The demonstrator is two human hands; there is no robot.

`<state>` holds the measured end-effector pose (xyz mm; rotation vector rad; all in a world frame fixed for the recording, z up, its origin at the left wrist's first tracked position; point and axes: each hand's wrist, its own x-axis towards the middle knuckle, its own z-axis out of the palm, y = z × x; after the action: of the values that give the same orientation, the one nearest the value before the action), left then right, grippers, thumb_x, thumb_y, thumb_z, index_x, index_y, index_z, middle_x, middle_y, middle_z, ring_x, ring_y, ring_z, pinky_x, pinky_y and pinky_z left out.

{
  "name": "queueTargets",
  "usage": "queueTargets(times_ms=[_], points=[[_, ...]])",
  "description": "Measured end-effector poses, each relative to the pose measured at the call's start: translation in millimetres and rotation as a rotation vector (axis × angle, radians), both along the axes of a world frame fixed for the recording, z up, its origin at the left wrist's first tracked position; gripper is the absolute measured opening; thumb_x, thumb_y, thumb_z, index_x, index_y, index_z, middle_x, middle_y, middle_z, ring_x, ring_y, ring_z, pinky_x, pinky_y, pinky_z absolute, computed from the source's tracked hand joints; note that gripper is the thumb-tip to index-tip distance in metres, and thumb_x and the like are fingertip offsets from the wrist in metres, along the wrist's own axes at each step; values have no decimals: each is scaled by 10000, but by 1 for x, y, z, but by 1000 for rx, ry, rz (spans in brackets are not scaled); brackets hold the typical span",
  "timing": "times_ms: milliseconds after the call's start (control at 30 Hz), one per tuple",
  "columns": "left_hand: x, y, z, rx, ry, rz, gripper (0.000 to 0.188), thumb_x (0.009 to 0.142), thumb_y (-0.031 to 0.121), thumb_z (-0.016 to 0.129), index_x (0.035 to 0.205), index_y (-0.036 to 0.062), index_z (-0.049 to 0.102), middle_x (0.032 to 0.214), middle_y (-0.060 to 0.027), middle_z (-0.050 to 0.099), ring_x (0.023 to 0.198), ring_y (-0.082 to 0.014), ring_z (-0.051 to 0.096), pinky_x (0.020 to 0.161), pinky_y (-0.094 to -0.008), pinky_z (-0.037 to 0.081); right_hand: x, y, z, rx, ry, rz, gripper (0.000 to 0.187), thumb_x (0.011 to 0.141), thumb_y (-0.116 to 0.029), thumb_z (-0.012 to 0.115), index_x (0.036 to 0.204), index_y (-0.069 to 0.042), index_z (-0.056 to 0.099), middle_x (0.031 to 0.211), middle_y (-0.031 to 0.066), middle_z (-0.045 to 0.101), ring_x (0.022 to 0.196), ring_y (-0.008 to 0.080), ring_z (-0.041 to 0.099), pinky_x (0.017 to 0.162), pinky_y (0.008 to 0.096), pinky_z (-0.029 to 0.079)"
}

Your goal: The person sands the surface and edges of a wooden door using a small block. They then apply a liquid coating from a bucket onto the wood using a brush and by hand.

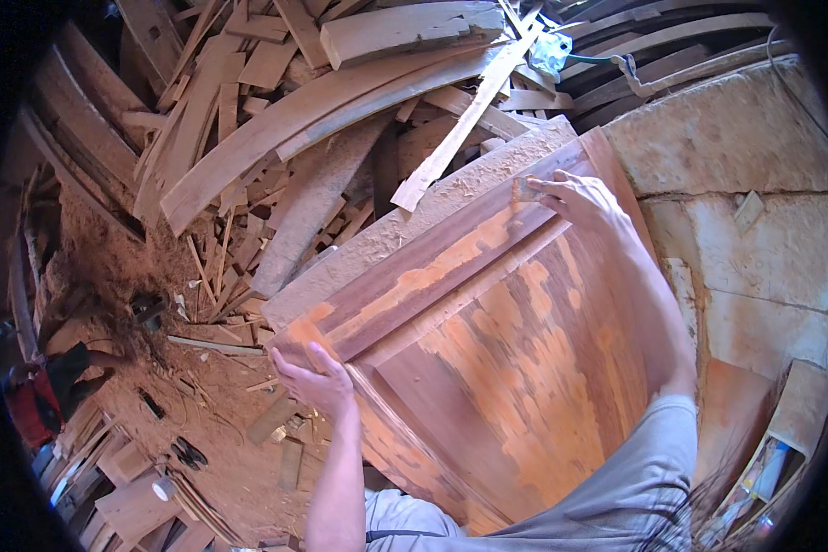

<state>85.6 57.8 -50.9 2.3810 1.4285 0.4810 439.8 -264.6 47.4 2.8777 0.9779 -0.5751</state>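
Your right hand bends over the far right part of a wooden panel, its thumb and fingertips pinched on a small brownish piece, too small to identify, at the upper rail. Your left hand touches the panel's left corner, its thumb up and its fingers extended along the edge; whether it clasps the wood or merely rests there, you cannot tell from this view. The panel lies directly before you, slanting across the centre of the view, with its near end reaching toward your body; its reddish-brown frame and raised middle field both bear irregular orange patches. Just beyond its far edge runs a board coated with sawdust. Farther off rises a heap of scrap wood, in which you see a long curved plank and a pale, splintered strip that slants down to the sawdust-coated board. To your right stand large tan slabs, and nearer to you a hollow wooden box lies open at its end. To your left, the sawdust-strewn floor carries a dark hand tool, well apart from the panel.
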Motion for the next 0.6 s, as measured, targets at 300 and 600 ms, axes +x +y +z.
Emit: queueTargets(times_ms=[300,600], points=[[3,-3,3,-19,71,6,696,984,477,497,1434,-41,376,1422,-289,446,1324,-429,442,1084,-511,365,35,-57,-11,14,-16,122,330,915,-243,649,1241,-199,678,1208,74,680,1070,293,656,903,420,523],[2,-2,5,-26,40,0,750,974,521,486,1428,-63,364,1402,-293,436,1293,-433,460,1032,-537,390,-47,-43,-56,464,21,-354,401,967,-136,588,1366,-141,553,1100,219,632,1009,406,620,896,465,503]])
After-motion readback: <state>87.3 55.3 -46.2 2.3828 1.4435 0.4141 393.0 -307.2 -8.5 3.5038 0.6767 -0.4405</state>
